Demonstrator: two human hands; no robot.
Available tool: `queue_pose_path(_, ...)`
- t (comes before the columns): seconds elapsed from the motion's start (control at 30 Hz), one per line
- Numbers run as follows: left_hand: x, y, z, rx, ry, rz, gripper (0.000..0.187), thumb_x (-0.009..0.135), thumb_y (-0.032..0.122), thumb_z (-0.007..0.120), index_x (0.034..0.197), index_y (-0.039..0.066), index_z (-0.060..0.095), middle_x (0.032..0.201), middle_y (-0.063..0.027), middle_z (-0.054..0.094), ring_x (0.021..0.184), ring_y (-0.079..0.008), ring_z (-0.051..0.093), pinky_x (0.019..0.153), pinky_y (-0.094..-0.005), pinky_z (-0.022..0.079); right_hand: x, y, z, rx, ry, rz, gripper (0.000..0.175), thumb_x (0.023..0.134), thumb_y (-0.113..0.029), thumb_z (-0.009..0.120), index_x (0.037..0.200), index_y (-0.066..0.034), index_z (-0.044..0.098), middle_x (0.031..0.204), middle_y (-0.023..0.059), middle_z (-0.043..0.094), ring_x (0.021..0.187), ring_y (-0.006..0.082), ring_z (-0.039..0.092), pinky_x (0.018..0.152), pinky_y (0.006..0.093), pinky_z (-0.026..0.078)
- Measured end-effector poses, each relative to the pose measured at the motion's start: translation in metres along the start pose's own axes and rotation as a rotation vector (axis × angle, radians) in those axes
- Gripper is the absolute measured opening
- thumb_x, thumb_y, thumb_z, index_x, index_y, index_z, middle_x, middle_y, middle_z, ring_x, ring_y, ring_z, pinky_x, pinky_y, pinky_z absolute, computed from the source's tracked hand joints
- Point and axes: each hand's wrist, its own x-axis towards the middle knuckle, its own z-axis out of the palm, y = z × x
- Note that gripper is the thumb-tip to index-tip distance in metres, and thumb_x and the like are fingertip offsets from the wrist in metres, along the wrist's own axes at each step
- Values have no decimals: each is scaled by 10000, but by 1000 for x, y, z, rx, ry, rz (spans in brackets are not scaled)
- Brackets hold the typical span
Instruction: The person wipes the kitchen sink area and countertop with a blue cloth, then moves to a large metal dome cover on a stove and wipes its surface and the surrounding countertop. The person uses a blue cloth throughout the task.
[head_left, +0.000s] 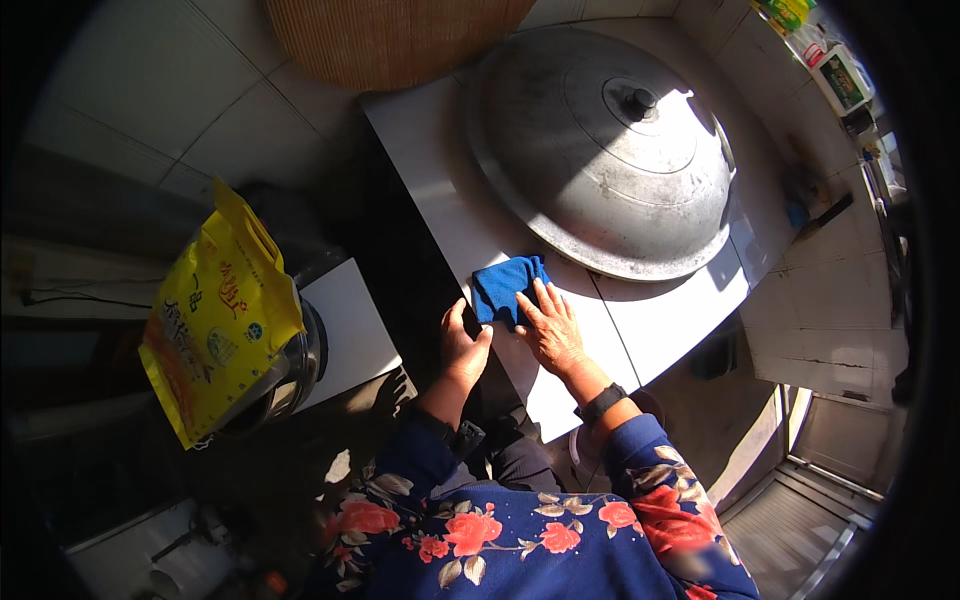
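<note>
A folded blue cloth lies on the white tiled top, close to its left edge. My right hand rests palm down there, its spread fingertips touching the cloth's right side. Just off the same edge, below the cloth, is my left hand, thumb and fingers apart and holding nothing that I can see. A large domed metal lid with a black knob covers the far part of the top. Sunlight falls across its right side.
To the left, a yellow printed bag leans over a shiny metal vessel on a white surface. A round woven mat stands against the tiled wall. Bottles, including a white one, line a ledge at upper right.
</note>
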Motion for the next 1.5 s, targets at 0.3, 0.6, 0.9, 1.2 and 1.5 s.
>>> queue_pose_path(0.3, 1, -58, -58, -181, 13, -160, 537, 735, 136, 611, 1236, 54, 434, 1198, -172, 504, 1016, -275, 552, 848, -367, 447, 102, -53, 37, -135, 15, -118, 560, 817, -340, 541, 1327, -194, 361, 1429, 144, 206, 1310, 369, 163, 1033, 520, 170)
queue_pose_path(0.6, -13, -108, -123, -297, -117, -180, 399, 788, 79, 605, 1156, -2, 473, 1062, -153, 567, 944, -207, 577, 816, -306, 476, 286, -101, 29, -290, 43, -96, 533, 844, -277, 511, 1338, -209, 324, 1412, 115, 251, 1287, 375, 226, 965, 509, 303)
queue_pose_path(0.9, 1, -70, -90, -261, -284, -131, 379, 770, 67, 608, 1129, 5, 503, 1006, -109, 597, 903, -171, 578, 783, -270, 471, 140, -68, 59, -295, 206, -255, 385, 772, -140, 515, 1149, -62, 522, 1220, 158, 455, 1106, 385, 424, 821, 399, 443)
queue_pose_path(1.2, 50, -29, -24, 258, 65, 211, 820, 718, 252, 698, 1330, -15, 224, 1326, -239, 328, 1237, -355, 317, 1037, -400, 264, -142, 11, 2, -302, -266, 370, 490, 771, -94, 491, 1259, -118, 456, 1379, 124, 297, 1237, 393, 290, 973, 433, 319)
queue_pose_path(1.5, 96, -9, 14, 188, 228, -17, 887, 761, 375, 640, 1368, -18, 128, 1387, -243, 240, 1299, -345, 229, 1066, -381, 205, 27, 8, 14, -261, -33, 93, 572, 772, -59, 482, 1324, -139, 356, 1374, 140, 300, 1255, 406, 254, 990, 426, 302)
